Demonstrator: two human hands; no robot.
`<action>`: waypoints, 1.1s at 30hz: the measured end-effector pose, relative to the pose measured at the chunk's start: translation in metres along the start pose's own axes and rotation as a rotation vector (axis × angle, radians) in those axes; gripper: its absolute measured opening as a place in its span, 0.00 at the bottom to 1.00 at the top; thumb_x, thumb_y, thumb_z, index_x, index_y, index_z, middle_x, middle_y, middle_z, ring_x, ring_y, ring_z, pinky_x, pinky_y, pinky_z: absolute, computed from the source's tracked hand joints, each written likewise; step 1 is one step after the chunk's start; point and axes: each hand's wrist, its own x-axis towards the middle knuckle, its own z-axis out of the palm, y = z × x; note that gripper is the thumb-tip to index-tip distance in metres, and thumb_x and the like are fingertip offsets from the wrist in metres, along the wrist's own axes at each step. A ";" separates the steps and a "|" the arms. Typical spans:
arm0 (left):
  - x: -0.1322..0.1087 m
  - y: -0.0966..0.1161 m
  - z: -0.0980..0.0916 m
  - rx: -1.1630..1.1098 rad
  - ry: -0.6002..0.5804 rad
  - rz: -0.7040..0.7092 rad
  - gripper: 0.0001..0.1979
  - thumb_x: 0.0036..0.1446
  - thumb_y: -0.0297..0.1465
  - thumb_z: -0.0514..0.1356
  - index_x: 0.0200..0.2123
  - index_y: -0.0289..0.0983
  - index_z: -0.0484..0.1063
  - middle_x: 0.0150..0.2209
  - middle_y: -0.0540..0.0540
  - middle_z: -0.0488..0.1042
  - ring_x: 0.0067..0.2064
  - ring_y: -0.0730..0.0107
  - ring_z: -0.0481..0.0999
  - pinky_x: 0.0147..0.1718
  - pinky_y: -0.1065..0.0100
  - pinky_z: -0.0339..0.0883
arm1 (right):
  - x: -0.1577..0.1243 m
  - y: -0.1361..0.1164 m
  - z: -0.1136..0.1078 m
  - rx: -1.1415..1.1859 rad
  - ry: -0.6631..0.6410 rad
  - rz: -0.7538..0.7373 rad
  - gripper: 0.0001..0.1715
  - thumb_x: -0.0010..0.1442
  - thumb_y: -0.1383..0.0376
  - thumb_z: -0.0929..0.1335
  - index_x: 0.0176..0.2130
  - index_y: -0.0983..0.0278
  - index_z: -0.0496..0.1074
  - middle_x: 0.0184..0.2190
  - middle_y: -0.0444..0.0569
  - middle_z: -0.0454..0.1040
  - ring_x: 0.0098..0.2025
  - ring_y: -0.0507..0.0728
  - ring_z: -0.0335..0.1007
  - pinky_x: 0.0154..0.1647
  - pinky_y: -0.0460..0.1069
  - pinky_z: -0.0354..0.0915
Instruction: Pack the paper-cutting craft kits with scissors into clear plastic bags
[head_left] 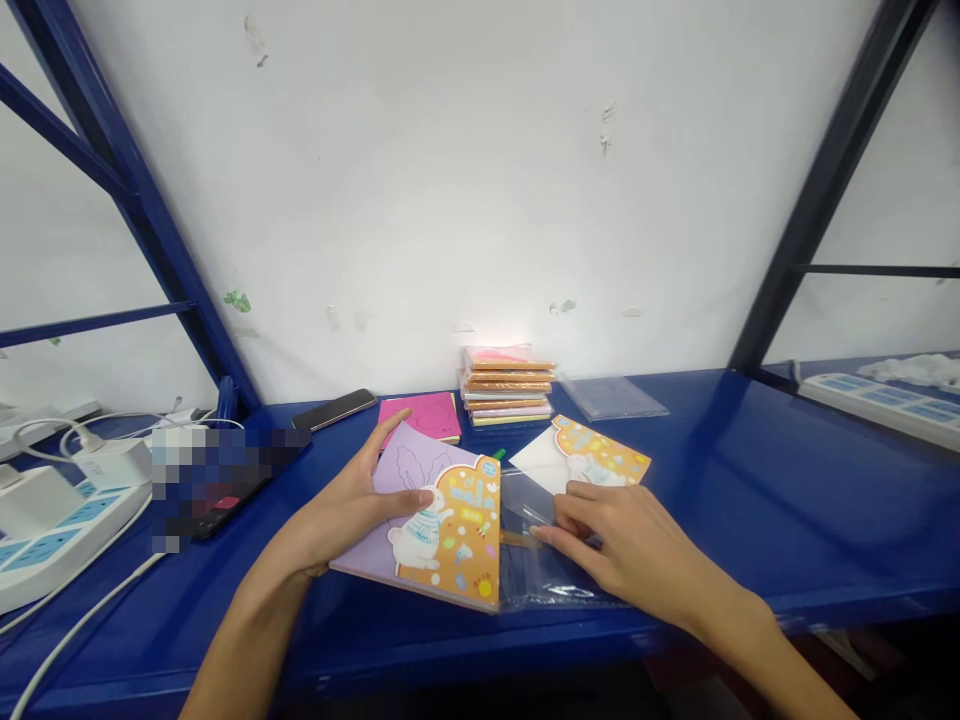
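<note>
My left hand (367,505) grips a pad of purple paper (367,545) with an orange rabbit-printed cover band (471,545), thumb on top and fingers beneath. The pad is tilted above the front of the blue table. My right hand (607,540) pinches the edge of a clear plastic sleeve (544,580), whose left side meets the pad's right edge. Whether the pad is partly inside the sleeve I cannot tell. Just beyond my right hand lies another orange rabbit-printed cover (611,455) with a white part (538,455), partly hidden by the fingers.
Behind the hands stand a stack of wrapped pads (510,390), a pink pad (439,415) and flat clear sleeves (615,397) on the blue table (750,480). A phone (334,409), a dark device (244,495) and a corded power strip (75,520) lie left. Another strip (885,405) sits right.
</note>
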 end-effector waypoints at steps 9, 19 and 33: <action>0.004 -0.005 -0.005 0.195 -0.021 -0.024 0.35 0.52 0.38 0.71 0.63 0.47 0.69 0.45 0.46 0.83 0.38 0.57 0.85 0.32 0.66 0.77 | 0.000 -0.003 -0.001 0.071 -0.109 0.004 0.25 0.75 0.52 0.60 0.30 0.61 0.66 0.29 0.44 0.74 0.30 0.55 0.68 0.31 0.50 0.51; 0.006 -0.004 -0.006 0.157 -0.061 -0.123 0.33 0.49 0.39 0.73 0.59 0.40 0.73 0.41 0.44 0.86 0.39 0.54 0.86 0.33 0.65 0.77 | 0.014 -0.016 -0.012 -0.075 -0.137 0.007 0.31 0.76 0.51 0.54 0.30 0.61 0.70 0.29 0.48 0.78 0.34 0.60 0.75 0.33 0.52 0.53; 0.004 -0.001 -0.008 0.114 -0.069 -0.124 0.33 0.49 0.38 0.73 0.59 0.40 0.73 0.40 0.44 0.86 0.37 0.58 0.86 0.32 0.67 0.77 | 0.031 -0.012 0.002 -0.159 -0.160 -0.037 0.26 0.75 0.54 0.58 0.32 0.61 0.72 0.30 0.49 0.80 0.34 0.61 0.77 0.31 0.51 0.51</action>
